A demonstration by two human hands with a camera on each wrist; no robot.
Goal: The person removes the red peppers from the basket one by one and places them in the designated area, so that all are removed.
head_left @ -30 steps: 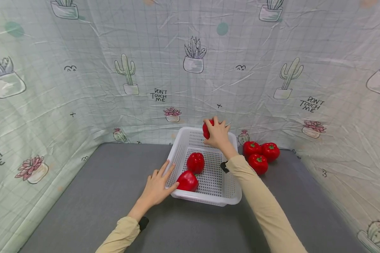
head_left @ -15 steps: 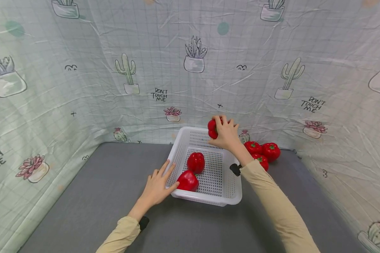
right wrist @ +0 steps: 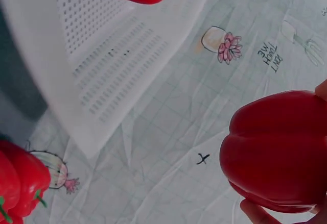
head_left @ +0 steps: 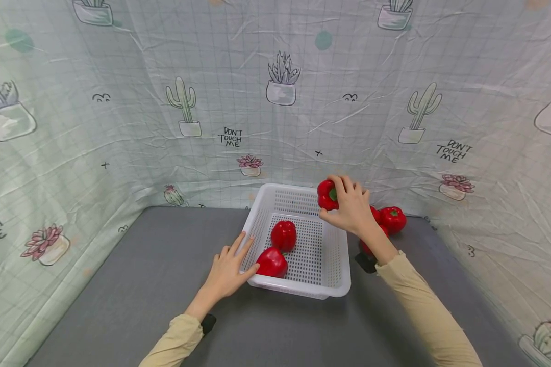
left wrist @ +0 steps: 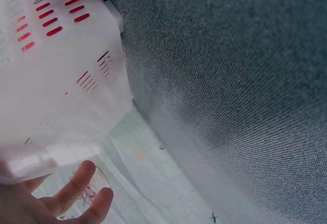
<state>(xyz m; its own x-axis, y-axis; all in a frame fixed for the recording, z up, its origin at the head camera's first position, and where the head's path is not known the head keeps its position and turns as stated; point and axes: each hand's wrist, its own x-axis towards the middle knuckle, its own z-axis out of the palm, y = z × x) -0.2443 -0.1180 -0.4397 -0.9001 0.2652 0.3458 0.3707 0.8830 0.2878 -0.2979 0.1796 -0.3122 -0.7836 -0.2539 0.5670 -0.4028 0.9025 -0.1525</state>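
My right hand [head_left: 351, 208] grips a red bell pepper [head_left: 327, 194] above the back right corner of a white perforated basket [head_left: 298, 291]. In the right wrist view that bell pepper [right wrist: 278, 152] fills the right side, with fingertips at its edges. My left hand [head_left: 227, 269] rests with spread fingers on the basket's left rim near the front corner. Two more red bell peppers lie inside the basket on its left side, one bell pepper [head_left: 283, 236] behind the other bell pepper [head_left: 272, 262]. In the left wrist view, fingers [left wrist: 76, 188] extend past the basket's rim.
To the right of the basket, several red bell peppers [head_left: 393, 219] sit together on the grey table [head_left: 165, 255], partly hidden by my right hand and wrist. A cactus-print cloth [head_left: 280, 127] hangs behind and on both sides.
My right hand has moved right with the bell pepper, from over the basket's back side toward its back right corner. My left hand and the basket stay put.
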